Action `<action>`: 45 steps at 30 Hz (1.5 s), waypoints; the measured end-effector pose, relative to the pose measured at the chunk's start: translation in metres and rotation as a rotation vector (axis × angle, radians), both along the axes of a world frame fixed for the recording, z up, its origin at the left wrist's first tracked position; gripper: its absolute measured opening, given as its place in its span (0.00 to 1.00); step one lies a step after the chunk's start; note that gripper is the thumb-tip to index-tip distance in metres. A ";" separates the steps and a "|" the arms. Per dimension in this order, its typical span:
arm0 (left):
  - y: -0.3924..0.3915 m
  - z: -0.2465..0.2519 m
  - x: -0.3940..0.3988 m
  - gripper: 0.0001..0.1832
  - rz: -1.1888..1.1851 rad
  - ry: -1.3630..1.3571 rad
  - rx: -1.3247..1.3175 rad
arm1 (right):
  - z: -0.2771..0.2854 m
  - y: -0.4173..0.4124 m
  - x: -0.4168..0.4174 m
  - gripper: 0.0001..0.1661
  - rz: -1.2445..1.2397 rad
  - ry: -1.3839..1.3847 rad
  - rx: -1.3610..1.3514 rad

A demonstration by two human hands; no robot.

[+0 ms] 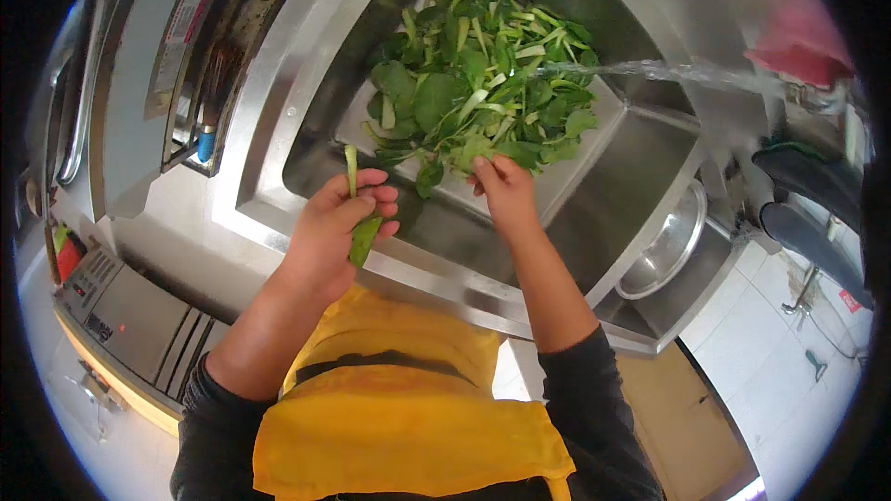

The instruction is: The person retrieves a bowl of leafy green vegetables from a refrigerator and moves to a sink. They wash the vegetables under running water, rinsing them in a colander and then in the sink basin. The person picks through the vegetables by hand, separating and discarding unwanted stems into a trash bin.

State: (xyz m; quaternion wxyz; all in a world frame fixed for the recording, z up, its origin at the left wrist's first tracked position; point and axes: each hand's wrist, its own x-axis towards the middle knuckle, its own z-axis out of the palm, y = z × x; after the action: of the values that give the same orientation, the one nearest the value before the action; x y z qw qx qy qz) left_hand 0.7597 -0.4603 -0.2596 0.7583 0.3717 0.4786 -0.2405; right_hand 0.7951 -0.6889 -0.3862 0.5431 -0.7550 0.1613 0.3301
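Held in my left hand (327, 226) is a single leafy green (365, 242), its pale stalk standing up past the thumb and its leaf hanging below the fingers. This hand hovers over the near left rim of a stainless steel sink (278, 111). Lower in the basin, my right hand (508, 195) pinches a leaf at the near edge of a heap of leafy greens (480, 90). The heap lies on the pale bottom of the basin. From the right, a stream of water (647, 69) runs onto the greens.
A steel bowl (668, 243) sits in another basin to the right. Dark curved objects (807, 229) and a pink item (800, 35) are at the far right. On the left are a blue-handled brush (206, 142) and a metal appliance (132, 313).
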 end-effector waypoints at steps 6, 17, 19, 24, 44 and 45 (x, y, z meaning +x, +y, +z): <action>-0.037 -0.005 0.011 0.14 -0.168 -0.112 -0.087 | 0.098 0.027 -0.010 0.10 0.138 0.104 0.311; -0.051 -0.010 0.016 0.07 -0.139 0.037 -0.081 | -0.085 -0.133 0.015 0.12 -0.616 -0.086 -0.238; -0.054 -0.012 0.017 0.07 -0.151 0.028 -0.055 | -0.105 -0.136 0.014 0.17 -0.428 -0.207 -0.519; -0.052 -0.020 0.008 0.07 -0.125 0.044 -0.052 | -0.090 -0.094 0.028 0.31 -0.223 -0.440 -0.976; -0.061 -0.011 0.011 0.08 -0.133 0.029 -0.039 | -0.066 -0.060 0.051 0.19 -0.108 -0.301 -0.763; -0.060 -0.009 0.012 0.07 -0.124 0.040 -0.024 | -0.061 -0.062 0.051 0.18 -0.141 -0.210 -0.723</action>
State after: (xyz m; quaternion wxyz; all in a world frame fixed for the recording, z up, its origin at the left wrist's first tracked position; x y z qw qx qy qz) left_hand 0.7714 -0.5207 -0.2684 0.7365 0.3868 0.4668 -0.3001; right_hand 0.8466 -0.7507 -0.4470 0.2767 -0.9147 0.2623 0.1343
